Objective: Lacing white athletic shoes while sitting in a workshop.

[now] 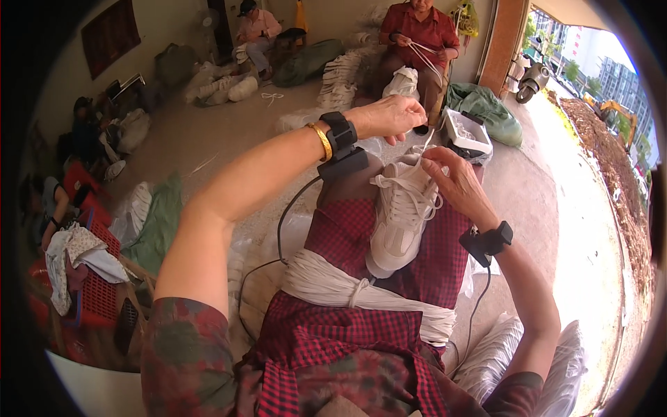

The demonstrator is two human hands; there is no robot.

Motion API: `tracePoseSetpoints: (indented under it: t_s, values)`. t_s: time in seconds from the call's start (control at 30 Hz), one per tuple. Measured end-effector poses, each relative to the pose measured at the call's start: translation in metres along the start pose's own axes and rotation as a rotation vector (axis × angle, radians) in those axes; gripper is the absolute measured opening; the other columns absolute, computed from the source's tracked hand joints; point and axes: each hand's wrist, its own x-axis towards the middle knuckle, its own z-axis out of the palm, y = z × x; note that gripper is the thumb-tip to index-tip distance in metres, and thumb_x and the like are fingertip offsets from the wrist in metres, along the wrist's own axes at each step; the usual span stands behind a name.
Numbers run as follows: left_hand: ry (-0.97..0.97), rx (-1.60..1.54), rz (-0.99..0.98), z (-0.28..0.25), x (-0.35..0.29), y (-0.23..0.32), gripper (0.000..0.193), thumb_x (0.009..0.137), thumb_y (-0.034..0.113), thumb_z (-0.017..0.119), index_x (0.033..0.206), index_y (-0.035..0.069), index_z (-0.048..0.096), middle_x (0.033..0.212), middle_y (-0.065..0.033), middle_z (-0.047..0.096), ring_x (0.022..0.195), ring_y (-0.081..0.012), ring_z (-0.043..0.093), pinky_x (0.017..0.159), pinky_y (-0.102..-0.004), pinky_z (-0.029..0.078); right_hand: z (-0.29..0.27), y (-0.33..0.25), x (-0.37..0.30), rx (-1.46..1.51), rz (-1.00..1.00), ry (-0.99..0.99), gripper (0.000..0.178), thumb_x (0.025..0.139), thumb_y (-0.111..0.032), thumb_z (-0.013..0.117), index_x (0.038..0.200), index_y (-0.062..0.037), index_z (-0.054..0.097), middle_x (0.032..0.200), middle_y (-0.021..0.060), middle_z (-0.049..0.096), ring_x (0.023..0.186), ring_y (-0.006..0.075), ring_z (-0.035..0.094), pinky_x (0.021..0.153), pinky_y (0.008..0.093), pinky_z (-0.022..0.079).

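Note:
A white lace-up sneaker [397,243] rests on my lap over a red-and-black checked apron [340,233], its toe toward me. White laces cross its front and hang in loops at the side. My right hand [455,181] is at the shoe's ankle opening, thumb and fingers pinched on a white shoelace [429,139] that rises from there. Above and to the left, my left hand [389,118] is held with its fingers together near the lace's upper part; what they grip is too small to make out. A bundle of white laces [333,281] lies across my lap.
Beyond the shoe, a white box [478,146] stands beside a green sack [497,115]. A co-worker in red [417,35] sits opposite, pulling white laces. Plastic-wrapped white bundles [493,347] lie at lower right, and a red basket [97,295] with cloths at left. Cables run from my wrist devices.

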Motion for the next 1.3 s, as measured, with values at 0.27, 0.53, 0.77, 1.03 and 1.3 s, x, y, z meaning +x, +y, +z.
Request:
tracePoseSetpoints:
  t_s: [0.27,0.53,0.77,1.03,1.3]
  values:
    - [0.236,0.13,-0.146,0.022,-0.078,-0.058,0.038,0.089,0.035,0.063,0.08,-0.002,0.067,0.068,-0.0101,0.063,0.063,-0.0168,0.062,0.06,-0.0326,0.052,0.025,0.008,0.004,-0.293,-0.208,-0.064,0.03,0.087,-0.018,0.064,0.109,0.0023,0.064,0.099,0.019,0.061,0.098,0.0363,0.056,0.09,0.0435,0.042]
    - [0.323,0.283,0.033,0.051,-0.093,-0.063,0.034,0.086,0.026,0.065,0.069,-0.003,0.068,0.065,-0.0158,0.066,0.062,-0.0228,0.066,0.062,-0.038,0.054,0.029,-0.002,0.0,-0.334,-0.197,-0.053,0.033,0.087,-0.018,0.064,0.11,0.0036,0.061,0.099,0.0197,0.06,0.097,0.0375,0.056,0.087,0.0441,0.044]
    - [0.008,-1.165,-0.256,0.047,-0.09,-0.079,0.014,0.091,0.015,0.058,0.095,0.003,0.062,0.091,-0.0032,0.062,0.073,-0.0109,0.052,0.051,-0.0195,0.037,0.022,0.005,0.004,-0.261,-0.198,-0.09,0.035,0.09,-0.024,0.064,0.11,0.0043,0.058,0.1,0.0222,0.061,0.099,0.0388,0.059,0.087,0.0444,0.046]
    - [-0.011,-0.843,-0.269,0.045,-0.092,-0.09,0.012,0.094,0.014,0.057,0.104,0.008,0.051,0.076,0.0047,0.049,0.055,-0.0021,0.037,0.044,-0.0176,0.031,0.013,0.009,0.011,-0.033,0.061,-0.184,0.042,0.089,-0.031,0.066,0.112,0.004,0.063,0.094,0.0186,0.066,0.087,0.028,0.065,0.076,0.0386,0.049]
    - [0.055,-0.512,-0.302,0.048,-0.089,-0.123,0.043,0.096,0.02,0.06,0.135,0.004,0.05,0.107,-0.0064,0.064,0.094,-0.0122,0.061,0.076,-0.0282,0.055,-0.001,0.015,0.005,0.185,0.265,-0.182,0.039,0.094,-0.033,0.063,0.113,0.002,0.064,0.089,0.0041,0.065,0.076,0.0142,0.059,0.069,0.0312,0.048]
